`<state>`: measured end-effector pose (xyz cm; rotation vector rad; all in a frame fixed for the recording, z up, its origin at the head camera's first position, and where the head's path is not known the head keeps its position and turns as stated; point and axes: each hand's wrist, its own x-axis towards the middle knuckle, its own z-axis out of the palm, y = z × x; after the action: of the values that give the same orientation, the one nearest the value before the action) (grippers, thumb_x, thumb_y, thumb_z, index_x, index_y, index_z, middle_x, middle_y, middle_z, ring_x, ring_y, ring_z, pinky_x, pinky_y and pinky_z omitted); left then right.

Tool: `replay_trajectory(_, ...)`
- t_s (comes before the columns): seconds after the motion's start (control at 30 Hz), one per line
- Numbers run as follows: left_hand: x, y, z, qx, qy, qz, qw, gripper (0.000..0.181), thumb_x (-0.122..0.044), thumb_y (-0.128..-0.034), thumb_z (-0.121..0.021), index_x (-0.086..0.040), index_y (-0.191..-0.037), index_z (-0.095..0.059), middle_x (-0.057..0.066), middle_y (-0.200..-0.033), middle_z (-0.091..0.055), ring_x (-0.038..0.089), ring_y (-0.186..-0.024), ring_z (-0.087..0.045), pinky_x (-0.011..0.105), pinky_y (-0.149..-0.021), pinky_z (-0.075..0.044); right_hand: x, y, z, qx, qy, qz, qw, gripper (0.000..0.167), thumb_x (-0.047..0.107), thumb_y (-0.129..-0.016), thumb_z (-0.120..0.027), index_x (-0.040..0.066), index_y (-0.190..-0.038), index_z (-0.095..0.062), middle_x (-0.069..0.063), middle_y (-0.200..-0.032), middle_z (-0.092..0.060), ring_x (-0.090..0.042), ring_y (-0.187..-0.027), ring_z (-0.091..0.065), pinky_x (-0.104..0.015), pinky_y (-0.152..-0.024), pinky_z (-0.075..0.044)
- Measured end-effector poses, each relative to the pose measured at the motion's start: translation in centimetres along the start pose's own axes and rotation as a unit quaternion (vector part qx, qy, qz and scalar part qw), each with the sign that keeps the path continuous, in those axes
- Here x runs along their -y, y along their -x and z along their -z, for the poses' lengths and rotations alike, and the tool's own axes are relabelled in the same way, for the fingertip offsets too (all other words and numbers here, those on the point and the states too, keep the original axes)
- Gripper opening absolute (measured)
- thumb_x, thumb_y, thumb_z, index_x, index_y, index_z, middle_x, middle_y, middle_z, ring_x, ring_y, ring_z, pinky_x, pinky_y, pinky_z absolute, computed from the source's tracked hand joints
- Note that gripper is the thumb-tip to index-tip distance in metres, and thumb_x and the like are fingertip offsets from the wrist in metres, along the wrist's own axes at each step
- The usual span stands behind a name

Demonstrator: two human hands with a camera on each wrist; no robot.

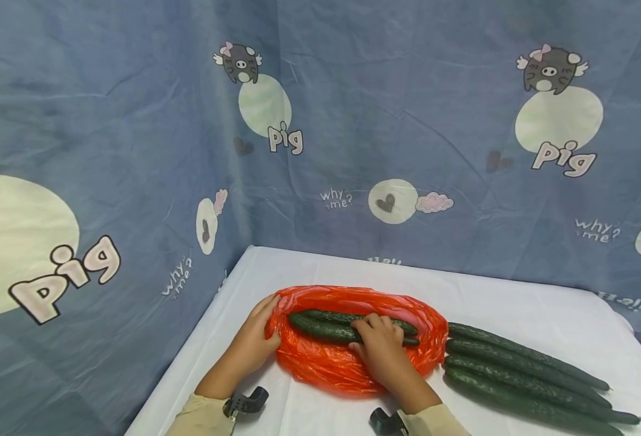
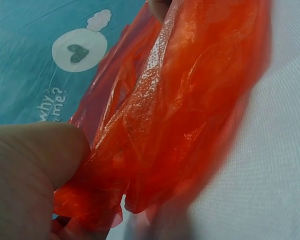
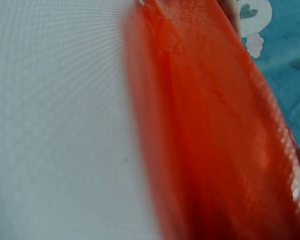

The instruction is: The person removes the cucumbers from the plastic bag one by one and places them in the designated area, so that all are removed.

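Note:
A red plastic bag (image 1: 325, 372) lies spread on the white table with its mouth facing up. Two dark green cucumbers (image 1: 317, 329) lie side by side in it. My left hand (image 1: 252, 342) pinches the bag's left end, and in the left wrist view the thumb (image 2: 65, 150) presses on the bunched plastic. My right hand (image 1: 382, 348) reaches over the bag's near rim and grips the front cucumber near its right part, fingers curled over it. The right wrist view shows mostly the bag's side (image 3: 210, 125); the right hand's grip is hidden there.
Several long cucumbers (image 1: 527, 378) lie in a row on the table to the right, their left ends close against the bag. A white cloth (image 1: 434, 278) covers the table. Blue printed curtains (image 1: 407, 121) stand behind and to the left.

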<state>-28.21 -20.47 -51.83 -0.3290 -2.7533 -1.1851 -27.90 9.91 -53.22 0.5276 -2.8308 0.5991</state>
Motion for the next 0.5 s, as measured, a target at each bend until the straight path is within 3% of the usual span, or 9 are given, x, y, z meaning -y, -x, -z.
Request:
replay_trajectory(0.23, 0.16, 0.4, -0.12, 0.002, 0.002, 0.005, 1.0, 0.081, 0.001, -0.0887, -0.069, -0.008, -0.163, -0.037, 0.012, -0.168, -0.035, 0.038, -0.154, -0.037, 0.052, -0.118, -0.037, 0.07, 0.56, -0.28, -0.019, -0.005, 0.017, 0.9997, 0.039, 0.033, -0.092, -0.079, 0.02, -0.127, -0.07, 0.001, -0.116, -0.06, -0.023, -0.109, -0.052, -0.051, -0.091, -0.036)
replay_trajectory(0.5, -0.08, -0.07, 0.07, -0.005, 0.002, -0.002, 1.0, 0.081, 0.001, -0.0884, -0.068, -0.008, -0.163, -0.037, 0.011, -0.167, -0.035, 0.037, -0.154, -0.037, 0.05, -0.119, -0.035, 0.36, 0.26, 0.53, -0.055, 0.009, 0.044, 0.9975, 0.04, 0.033, -0.09, -0.081, 0.021, -0.127, -0.069, 0.001, -0.116, -0.059, -0.024, -0.11, -0.052, -0.049, -0.091, -0.035)
